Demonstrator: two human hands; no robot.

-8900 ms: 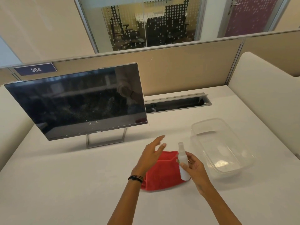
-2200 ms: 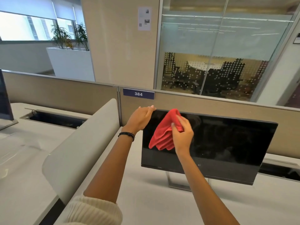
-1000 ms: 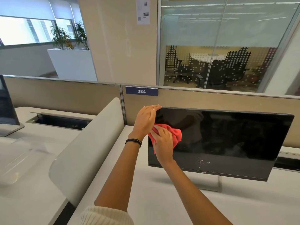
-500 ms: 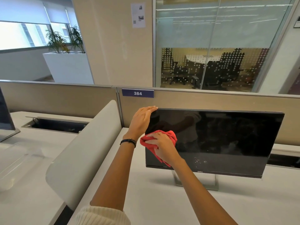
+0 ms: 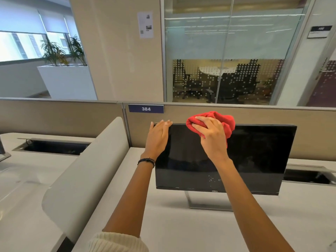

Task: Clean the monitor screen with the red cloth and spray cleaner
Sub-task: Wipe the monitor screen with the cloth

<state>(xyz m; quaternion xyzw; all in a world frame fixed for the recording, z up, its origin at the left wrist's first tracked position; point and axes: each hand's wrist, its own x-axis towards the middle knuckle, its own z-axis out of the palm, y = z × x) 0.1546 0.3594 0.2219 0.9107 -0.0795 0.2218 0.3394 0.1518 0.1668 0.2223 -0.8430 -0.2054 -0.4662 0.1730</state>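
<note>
A black monitor (image 5: 254, 157) stands on a silver foot on the white desk. My left hand (image 5: 158, 137) lies flat with straight fingers against the screen's top left corner. My right hand (image 5: 211, 137) presses a bunched red cloth (image 5: 226, 122) onto the upper part of the screen, near the top edge, fingers spread over the cloth. White spray specks (image 5: 211, 178) sit on the lower middle of the screen above the logo. The spray bottle is out of view.
A beige partition (image 5: 218, 115) with a "384" plate (image 5: 146, 108) runs behind the monitor. A curved white divider (image 5: 87, 166) stands to the left. Cable troughs (image 5: 52, 148) are cut into both desks. Another monitor's edge (image 5: 2, 151) shows at far left.
My right hand has carried the red cloth from the screen's left middle up and right to the top edge. My left hand stays on the top left corner.
</note>
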